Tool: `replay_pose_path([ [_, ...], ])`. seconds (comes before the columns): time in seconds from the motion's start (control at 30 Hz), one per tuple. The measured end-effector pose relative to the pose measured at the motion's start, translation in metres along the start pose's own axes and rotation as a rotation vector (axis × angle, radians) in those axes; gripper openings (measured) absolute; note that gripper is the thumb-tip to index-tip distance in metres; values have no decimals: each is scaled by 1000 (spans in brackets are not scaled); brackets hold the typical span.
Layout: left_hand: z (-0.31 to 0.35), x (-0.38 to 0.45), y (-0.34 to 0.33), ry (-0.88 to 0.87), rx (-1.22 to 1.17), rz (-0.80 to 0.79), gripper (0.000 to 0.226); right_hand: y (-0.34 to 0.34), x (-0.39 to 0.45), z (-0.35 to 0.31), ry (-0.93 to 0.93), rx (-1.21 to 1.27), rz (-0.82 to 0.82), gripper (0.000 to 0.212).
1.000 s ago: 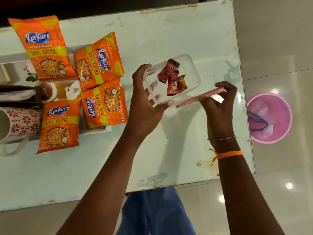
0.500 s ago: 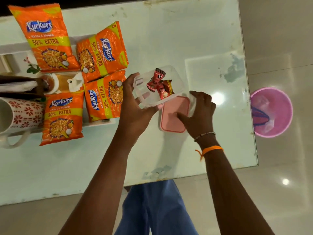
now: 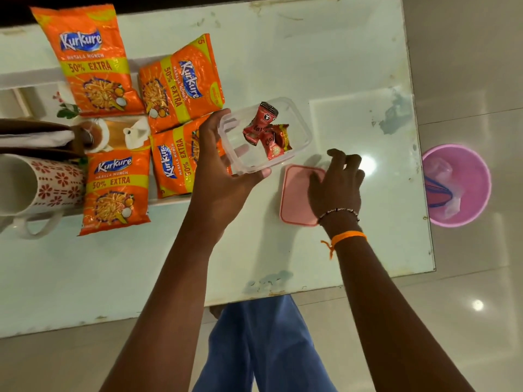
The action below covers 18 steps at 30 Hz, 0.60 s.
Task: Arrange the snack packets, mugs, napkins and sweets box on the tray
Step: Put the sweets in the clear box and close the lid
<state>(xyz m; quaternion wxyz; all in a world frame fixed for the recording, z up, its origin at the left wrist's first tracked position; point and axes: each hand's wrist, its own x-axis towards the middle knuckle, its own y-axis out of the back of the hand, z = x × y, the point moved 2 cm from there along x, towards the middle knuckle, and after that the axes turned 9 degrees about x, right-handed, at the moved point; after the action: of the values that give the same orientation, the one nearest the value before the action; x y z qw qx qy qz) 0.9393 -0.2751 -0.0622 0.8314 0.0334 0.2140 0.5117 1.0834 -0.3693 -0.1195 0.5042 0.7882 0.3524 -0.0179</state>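
My left hand (image 3: 223,176) grips a clear plastic sweets box (image 3: 297,120) by its near-left corner, tilted above the table, with a few red wrapped sweets (image 3: 266,131) inside. The box's pink lid (image 3: 294,199) lies flat on the table just right of it. My right hand (image 3: 336,182) rests over the lid's right side with fingers spread. Several orange snack packets (image 3: 116,190) lie on the white tray (image 3: 28,77) at the left. A white mug with red flowers (image 3: 36,185) lies on its side at the tray's near-left, beside white napkins (image 3: 34,137).
The pale glass tabletop (image 3: 283,52) ends at its right edge near a pink bin (image 3: 464,171) on the tiled floor. My blue-trousered legs (image 3: 260,349) show below the table's near edge.
My right hand brought the pink lid down and laid it flat on the table, then spread its fingers over it. My left hand moved the box a little left.
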Motion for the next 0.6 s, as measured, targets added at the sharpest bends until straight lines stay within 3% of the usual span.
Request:
replay_pose_path([
  [0.1, -1, -4, -3, -7, 20, 9, 83, -20, -18, -12, -60, -140, -66, 79],
  [0.2, -3, -9, -5, 3, 4, -21, 84, -27, -19, -18, -27, -85, -110, 77],
  [0.37, 0, -16, 3, 74, -178, -63, 82, 13, 17, -4, -196, 477, -62, 53],
  [0.47, 1, -17, 13, 121, -283, -95, 84, 40, 24, 5, -366, 1053, 72, 33],
  [0.53, 3, -17, 18, 127, -315, -159, 89, 51, 20, 2, -356, 1495, 18, 16],
  [0.6, 3, -16, 19, 117, -303, -235, 91, 56, 16, -4, -248, 1727, -125, 26],
])
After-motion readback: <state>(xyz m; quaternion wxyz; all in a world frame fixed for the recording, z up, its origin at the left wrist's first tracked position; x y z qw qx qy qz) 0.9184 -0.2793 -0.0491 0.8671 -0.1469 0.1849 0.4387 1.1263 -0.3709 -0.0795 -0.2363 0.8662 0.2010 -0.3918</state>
